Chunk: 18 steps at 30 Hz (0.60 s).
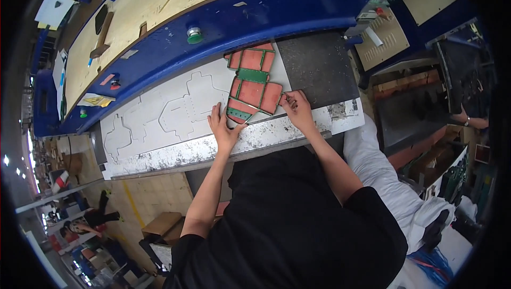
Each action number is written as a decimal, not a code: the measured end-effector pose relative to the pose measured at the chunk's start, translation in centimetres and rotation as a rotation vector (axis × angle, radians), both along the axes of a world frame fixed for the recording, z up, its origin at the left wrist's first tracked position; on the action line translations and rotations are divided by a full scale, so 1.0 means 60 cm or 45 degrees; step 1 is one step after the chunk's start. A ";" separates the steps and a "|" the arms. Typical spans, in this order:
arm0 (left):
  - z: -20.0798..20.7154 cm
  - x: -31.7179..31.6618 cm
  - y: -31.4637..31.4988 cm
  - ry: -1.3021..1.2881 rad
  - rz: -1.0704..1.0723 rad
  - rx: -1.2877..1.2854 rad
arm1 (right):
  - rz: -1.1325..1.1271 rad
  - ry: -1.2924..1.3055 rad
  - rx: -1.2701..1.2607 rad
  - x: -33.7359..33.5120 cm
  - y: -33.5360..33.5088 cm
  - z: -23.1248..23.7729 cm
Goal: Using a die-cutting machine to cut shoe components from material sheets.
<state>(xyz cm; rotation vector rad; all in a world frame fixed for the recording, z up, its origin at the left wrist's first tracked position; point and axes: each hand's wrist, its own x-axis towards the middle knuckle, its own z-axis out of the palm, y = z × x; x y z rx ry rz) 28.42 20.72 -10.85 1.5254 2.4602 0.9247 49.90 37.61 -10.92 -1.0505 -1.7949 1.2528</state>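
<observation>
A cutting die (249,93) with green metal edges and pink-red foam panels lies flat on a light grey sheet (151,100). Cut outlines of similar shapes run across the sheet to the left of the die. My left hand (224,130) rests at the die's near left corner, fingers stretched out on the sheet and thumb beside the die's near tip. At the die's right side, my right hand (297,110) pinches a small projecting part of its edge between thumb and fingers.
A scuffed metal strip (175,153) runs along the near edge, with a dark bed surface (314,68) to the right. Beyond stands a blue machine beam (239,23) with a green-rimmed button (195,35). A hammer (102,39) lies on the wooden top. Other people are at the far sides.
</observation>
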 end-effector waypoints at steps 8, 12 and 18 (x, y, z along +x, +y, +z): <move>0.006 0.000 0.010 -0.010 0.060 0.052 | 0.009 0.007 -0.035 0.007 0.006 -0.015; 0.007 0.005 0.005 -0.154 0.074 0.100 | 0.053 0.143 -0.152 0.028 0.005 -0.045; 0.007 -0.003 -0.021 -0.239 0.122 0.234 | 0.144 0.091 -0.334 0.032 0.005 -0.019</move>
